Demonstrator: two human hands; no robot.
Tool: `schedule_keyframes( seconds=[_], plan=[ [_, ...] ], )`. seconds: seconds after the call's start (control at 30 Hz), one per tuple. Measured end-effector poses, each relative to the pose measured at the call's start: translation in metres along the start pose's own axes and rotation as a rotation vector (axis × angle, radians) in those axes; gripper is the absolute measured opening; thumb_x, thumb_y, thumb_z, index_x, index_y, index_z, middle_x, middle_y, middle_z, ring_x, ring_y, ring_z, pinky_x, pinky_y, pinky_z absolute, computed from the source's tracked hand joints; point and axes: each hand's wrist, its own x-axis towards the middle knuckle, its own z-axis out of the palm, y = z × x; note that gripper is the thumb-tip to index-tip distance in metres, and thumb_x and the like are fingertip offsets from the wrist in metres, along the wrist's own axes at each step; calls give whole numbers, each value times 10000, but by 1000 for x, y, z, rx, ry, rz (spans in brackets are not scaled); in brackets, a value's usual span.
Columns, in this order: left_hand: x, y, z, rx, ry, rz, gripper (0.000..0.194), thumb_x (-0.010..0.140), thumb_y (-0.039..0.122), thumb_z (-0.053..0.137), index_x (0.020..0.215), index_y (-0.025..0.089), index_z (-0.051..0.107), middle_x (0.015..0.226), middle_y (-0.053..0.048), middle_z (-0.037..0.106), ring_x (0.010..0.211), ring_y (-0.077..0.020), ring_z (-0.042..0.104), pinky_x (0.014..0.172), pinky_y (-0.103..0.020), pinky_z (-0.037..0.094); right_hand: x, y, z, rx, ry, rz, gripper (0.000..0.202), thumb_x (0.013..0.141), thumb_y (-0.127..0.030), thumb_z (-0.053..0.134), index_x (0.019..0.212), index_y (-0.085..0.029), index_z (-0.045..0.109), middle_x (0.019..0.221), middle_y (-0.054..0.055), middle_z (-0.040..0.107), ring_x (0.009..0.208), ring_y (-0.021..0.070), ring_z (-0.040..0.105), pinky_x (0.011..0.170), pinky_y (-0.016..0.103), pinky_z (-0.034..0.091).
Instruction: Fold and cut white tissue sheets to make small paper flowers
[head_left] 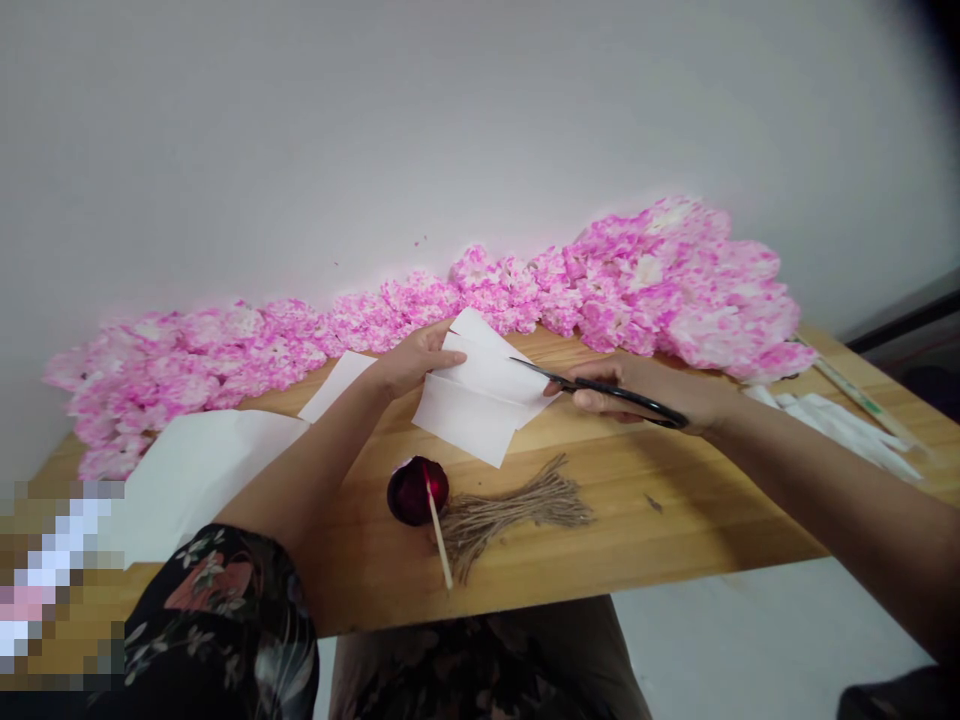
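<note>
My left hand (417,360) pinches a white sheet of paper (480,385) by its upper left edge, thumb on top. The paper is partly slit, with flaps spreading apart above the table. In my right hand (630,385) is a pair of black-handled scissors (600,388), fingers closed round the handles. Their blades point left and lie across the paper's right side. Below the paper stands a small dark red bowl (418,490) with a thin light stick (439,530) leaning out of it. Beside it lies a bundle of brown twig-like strands (517,510).
Pink and white artificial flowers (480,290) line the table's back edge by the wall. White paper sheets (217,460) lie at left. On the right are white strips (840,430) and a long flat stick (855,390). The wooden table's (570,570) front edge is near my lap.
</note>
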Motion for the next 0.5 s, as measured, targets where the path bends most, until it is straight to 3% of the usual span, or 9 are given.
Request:
schedule_keyframes(
  seconds=[0.13,0.37,0.5],
  plan=[
    [0,-2,-2,18,-1,14,610,686,260,812,1245,140,600,1105,-137,712,983,-248,684,837,-316,523,0,-4,1,-137,62,-15,503,829,-628,580,1164,-276,710,630,-13,558,536,130,457,493,264,280],
    [0,-2,-2,36,-3,-20,646,664,270,827,1254,153,594,1100,-131,716,953,-245,694,820,-321,533,1,-1,0,-172,78,-22,497,797,-629,618,1159,-303,718,694,-4,630,618,165,546,541,274,346],
    [0,0,1,38,24,-33,640,648,271,837,1228,137,604,1090,-132,720,940,-245,697,817,-325,533,2,2,-2,-187,67,-23,488,805,-610,611,1195,-329,697,856,17,700,775,226,613,607,299,420]
  ],
)
